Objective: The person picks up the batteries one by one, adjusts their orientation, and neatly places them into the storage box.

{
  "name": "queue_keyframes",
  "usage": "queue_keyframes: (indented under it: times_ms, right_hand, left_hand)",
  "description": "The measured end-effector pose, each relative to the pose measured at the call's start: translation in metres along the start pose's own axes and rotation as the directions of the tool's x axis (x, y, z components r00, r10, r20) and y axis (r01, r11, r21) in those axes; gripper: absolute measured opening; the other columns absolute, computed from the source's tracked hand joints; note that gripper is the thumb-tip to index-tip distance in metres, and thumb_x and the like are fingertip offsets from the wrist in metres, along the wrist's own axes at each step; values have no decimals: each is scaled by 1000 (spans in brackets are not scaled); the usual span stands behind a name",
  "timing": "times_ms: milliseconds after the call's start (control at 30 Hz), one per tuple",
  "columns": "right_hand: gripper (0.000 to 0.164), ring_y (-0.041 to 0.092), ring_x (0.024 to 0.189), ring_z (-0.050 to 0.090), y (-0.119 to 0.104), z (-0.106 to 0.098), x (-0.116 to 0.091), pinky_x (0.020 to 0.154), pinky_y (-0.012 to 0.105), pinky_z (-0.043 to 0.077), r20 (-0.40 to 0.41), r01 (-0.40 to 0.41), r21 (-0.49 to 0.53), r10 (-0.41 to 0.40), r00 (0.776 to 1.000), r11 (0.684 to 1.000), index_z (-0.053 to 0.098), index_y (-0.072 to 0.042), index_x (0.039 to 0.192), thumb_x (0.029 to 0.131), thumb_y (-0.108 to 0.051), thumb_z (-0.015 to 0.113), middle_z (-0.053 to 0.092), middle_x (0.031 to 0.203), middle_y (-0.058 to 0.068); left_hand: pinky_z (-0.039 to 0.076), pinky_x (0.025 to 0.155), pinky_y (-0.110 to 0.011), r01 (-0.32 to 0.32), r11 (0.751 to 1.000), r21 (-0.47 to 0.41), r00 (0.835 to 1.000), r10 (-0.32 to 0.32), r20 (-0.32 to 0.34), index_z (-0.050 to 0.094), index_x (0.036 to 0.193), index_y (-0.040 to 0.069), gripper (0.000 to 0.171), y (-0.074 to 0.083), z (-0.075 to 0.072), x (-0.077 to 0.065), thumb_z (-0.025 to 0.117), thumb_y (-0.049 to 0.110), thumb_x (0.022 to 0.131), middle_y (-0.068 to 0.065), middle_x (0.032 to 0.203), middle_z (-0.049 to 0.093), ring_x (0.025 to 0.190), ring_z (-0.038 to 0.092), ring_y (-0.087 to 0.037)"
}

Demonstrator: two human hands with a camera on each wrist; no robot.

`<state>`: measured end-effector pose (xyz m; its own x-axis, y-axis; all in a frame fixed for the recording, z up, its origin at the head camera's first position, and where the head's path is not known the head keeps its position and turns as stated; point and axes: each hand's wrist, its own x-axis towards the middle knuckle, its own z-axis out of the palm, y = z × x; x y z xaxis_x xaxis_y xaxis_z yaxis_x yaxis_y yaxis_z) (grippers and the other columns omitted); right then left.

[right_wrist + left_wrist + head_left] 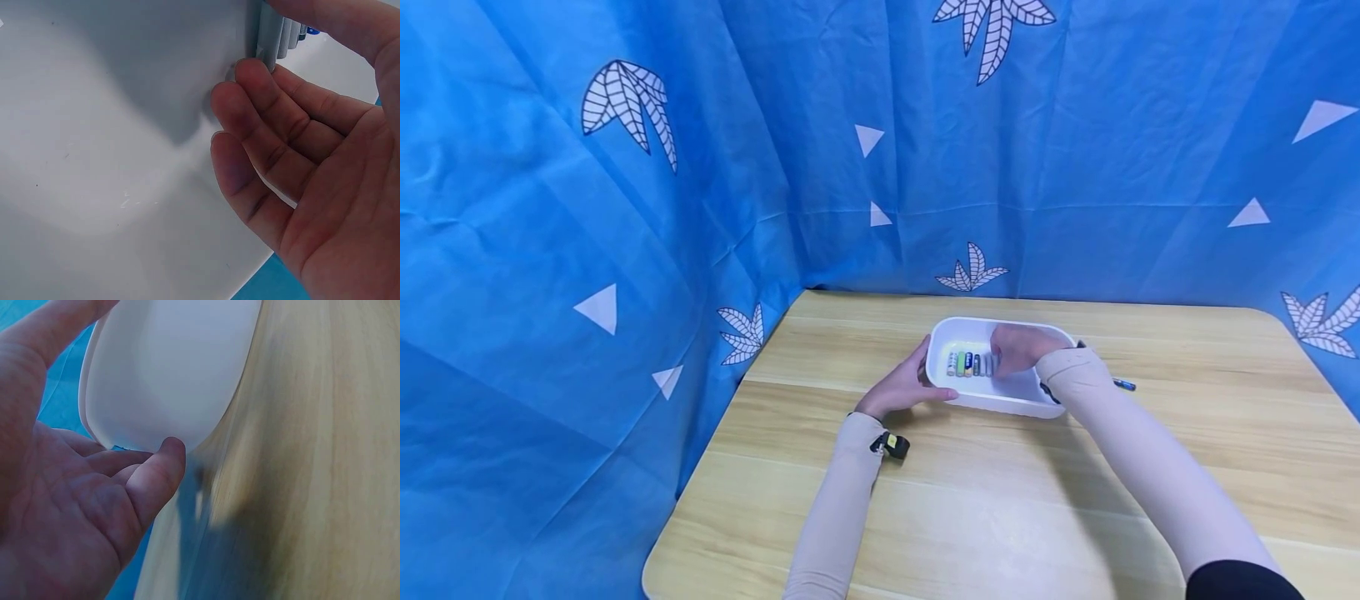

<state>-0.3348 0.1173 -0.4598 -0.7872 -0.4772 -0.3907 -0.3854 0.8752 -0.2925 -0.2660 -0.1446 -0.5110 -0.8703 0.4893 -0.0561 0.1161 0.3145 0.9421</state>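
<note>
A white plastic box (1000,406) sits on the table. Inside, near its left end, several batteries (968,364) lie side by side in a row; green, dark blue and grey ones show. My left hand (901,387) grips the box's left end, thumb along the near rim and the other fingers around the end wall (169,375). My right hand (1021,347) reaches into the box at the right end of the row. In the right wrist view its thumb and fingertips pinch a grey battery (269,37), partly hidden at the frame's top.
A blue battery (1124,384) lies on the wooden table (985,500) to the right of the box, partly behind the right forearm. A blue patterned curtain (850,167) hangs behind and left of the table.
</note>
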Motion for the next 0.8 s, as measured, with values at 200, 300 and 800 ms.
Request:
queue_keyframes:
  times_ms: [200,300,800]
  right_hand:
    - [28,20,89,59,0,2,0,76,30,49,5,-14,27,14,1000,1000,72,-13,102,80,-25,85,67,101,3]
    - [27,20,88,59,0,2,0,75,30,48,1,-6,27,6,1000,1000,71,-13,101,80,-24,85,67,100,4]
    - [34,20,90,59,-2,4,-1,78,30,48,-6,-5,29,5,1000,1000,69,-10,106,80,-24,86,68,101,4]
  left_hand:
    - [35,124,-53,1,1000,19,1000,-1,0,6,168,31,122,1,0,0,90,34,79,-6,160,46,145,49,-28]
    - [35,125,-53,3,1000,23,1000,-3,-2,5,168,31,123,0,0,0,91,35,79,-6,161,45,146,49,-27]
    - [35,125,-53,8,1000,23,1000,-8,-1,6,168,31,123,0,-1,1,91,36,79,-6,159,47,144,50,-27]
